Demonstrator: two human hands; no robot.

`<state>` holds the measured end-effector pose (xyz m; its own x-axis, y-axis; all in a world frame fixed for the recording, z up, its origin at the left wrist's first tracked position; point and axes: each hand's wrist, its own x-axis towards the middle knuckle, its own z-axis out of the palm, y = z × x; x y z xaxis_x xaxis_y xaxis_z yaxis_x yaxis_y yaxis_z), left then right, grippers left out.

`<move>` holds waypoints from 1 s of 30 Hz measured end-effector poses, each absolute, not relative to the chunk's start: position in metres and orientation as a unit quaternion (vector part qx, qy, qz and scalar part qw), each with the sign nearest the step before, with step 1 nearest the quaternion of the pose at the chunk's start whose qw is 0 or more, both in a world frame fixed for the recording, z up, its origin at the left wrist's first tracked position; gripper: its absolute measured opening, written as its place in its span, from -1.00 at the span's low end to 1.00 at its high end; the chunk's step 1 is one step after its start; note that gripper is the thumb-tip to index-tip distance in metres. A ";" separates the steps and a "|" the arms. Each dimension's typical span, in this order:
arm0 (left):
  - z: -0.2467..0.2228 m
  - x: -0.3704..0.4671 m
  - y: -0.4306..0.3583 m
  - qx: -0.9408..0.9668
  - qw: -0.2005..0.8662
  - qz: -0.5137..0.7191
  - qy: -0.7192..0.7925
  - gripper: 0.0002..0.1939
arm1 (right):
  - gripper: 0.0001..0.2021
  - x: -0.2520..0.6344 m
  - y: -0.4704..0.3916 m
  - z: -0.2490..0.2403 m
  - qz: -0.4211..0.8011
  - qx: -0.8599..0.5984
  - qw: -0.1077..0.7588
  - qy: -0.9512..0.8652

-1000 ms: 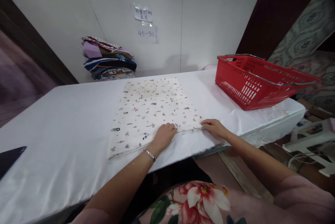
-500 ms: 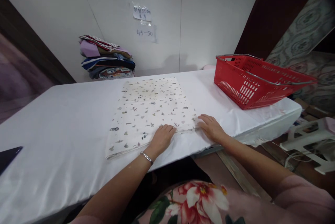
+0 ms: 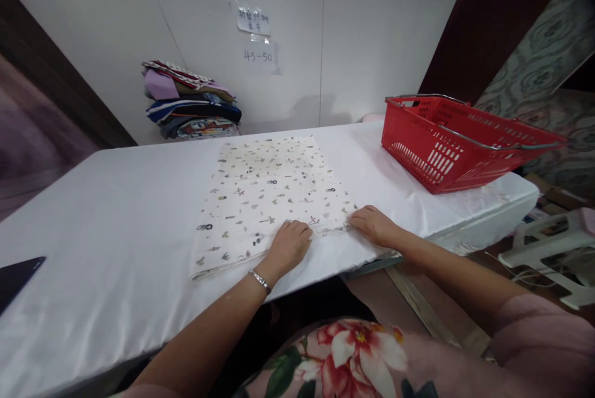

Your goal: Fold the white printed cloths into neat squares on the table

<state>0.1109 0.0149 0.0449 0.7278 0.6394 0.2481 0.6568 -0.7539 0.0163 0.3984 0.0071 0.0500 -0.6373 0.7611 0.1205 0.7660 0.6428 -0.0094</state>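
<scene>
White panel wall (image 3: 372,26) at rear, with two paper signs (image 3: 258,58) affixed. White-cloth-covered desk (image 3: 125,212) in front. Right side: dark red panel (image 3: 458,32), patterned wall surface (image 3: 523,69), white plastic stool (image 3: 539,242).

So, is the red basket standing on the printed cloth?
No, the red basket stands right of the printed cloth, on the white tablecloth.

I'm remotely viewing a folded cream cloth (image 3: 279,192), dotted with small greyish motifs, that is lying flat on the white tabletop (image 3: 130,212).
</scene>
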 end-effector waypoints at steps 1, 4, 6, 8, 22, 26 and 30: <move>0.045 0.111 0.015 -0.929 0.042 -0.114 -0.350 -0.86 | -0.75 0.399 0.008 0.050 -0.028 -0.415 0.051 -0.908; 0.044 0.115 0.015 -0.926 0.065 -0.098 -0.359 -0.74 | -0.75 0.397 0.010 0.049 -0.046 -0.401 0.039 -0.914; 0.045 0.117 0.016 -0.926 0.077 -0.088 -0.360 -0.72 | -0.77 0.395 0.012 0.050 -0.060 -0.400 0.032 -0.914; 0.049 0.119 0.017 -0.925 0.086 -0.086 -0.360 -0.74 | -0.78 0.393 0.015 0.055 -0.074 -0.405 0.032 -0.911; 0.047 0.116 0.009 -0.909 0.085 -0.139 -0.384 -0.75 | -0.69 0.391 0.016 0.068 -0.110 -0.445 0.085 -0.885; 0.042 0.119 0.009 -0.909 0.073 -0.137 -0.388 -0.72 | -0.69 0.392 0.010 0.060 -0.105 -0.444 0.110 -0.883; 0.037 0.124 0.008 -0.903 0.048 -0.129 -0.406 -0.71 | -0.80 0.391 0.003 0.050 -0.076 -0.449 0.072 -0.887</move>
